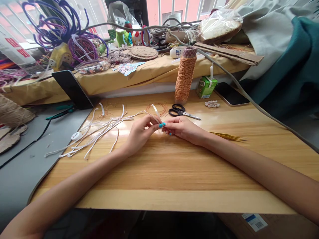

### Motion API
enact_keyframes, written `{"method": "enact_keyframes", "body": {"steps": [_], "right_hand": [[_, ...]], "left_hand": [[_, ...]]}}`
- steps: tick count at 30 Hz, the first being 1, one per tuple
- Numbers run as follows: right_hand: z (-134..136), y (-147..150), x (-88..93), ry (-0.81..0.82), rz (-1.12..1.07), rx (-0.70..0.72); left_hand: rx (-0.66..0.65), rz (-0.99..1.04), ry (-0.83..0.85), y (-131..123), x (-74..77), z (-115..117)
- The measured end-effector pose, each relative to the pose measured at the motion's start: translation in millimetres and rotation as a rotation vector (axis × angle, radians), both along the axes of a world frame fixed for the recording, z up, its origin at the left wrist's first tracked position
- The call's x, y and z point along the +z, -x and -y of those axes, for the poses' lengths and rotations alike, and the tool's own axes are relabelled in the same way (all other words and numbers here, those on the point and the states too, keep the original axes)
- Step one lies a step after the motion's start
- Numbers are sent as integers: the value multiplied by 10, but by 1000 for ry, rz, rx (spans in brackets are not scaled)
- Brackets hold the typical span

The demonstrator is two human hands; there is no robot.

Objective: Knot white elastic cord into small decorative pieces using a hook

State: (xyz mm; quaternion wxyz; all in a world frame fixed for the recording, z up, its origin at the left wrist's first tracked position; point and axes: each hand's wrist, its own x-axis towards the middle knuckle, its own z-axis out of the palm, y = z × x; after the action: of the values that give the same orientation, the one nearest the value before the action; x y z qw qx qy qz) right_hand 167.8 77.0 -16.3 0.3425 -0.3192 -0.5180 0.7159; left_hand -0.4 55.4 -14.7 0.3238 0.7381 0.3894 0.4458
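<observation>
My left hand (142, 130) and my right hand (185, 128) meet at the fingertips above the wooden table. Both are closed in a pinch on a thin white cord (155, 110), whose whitish end sticks up beyond my left fingers. The part between the fingertips is mostly covered, and fine detail there is too small to make out. Just behind the hands lies a loose coil of copper-coloured thread (163, 109). Several loose white cords (99, 132) spread over the table left of my left hand. Black-handled scissors (183, 112) lie behind my right hand.
Behind stand an orange thread cone (185, 78) and a green drink carton (206, 87), beside a phone (231, 94). Small pale pieces (212, 104) lie near them. Yellow pointed strips (228, 136) lie by my right forearm. A grey cable (224, 71) crosses at right; a cluttered ledge (149, 71) runs behind.
</observation>
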Motion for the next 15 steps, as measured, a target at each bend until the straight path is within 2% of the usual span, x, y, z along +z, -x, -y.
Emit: {"method": "enact_keyframes", "body": {"steps": [6,15], "right_hand": [[21,13,-28,-41,56,-18],[38,27,-40,-98,100,-41]], "left_hand": [[-40,97,107,-6,12,-20],[26,100,105,-1,-14,-32]]}}
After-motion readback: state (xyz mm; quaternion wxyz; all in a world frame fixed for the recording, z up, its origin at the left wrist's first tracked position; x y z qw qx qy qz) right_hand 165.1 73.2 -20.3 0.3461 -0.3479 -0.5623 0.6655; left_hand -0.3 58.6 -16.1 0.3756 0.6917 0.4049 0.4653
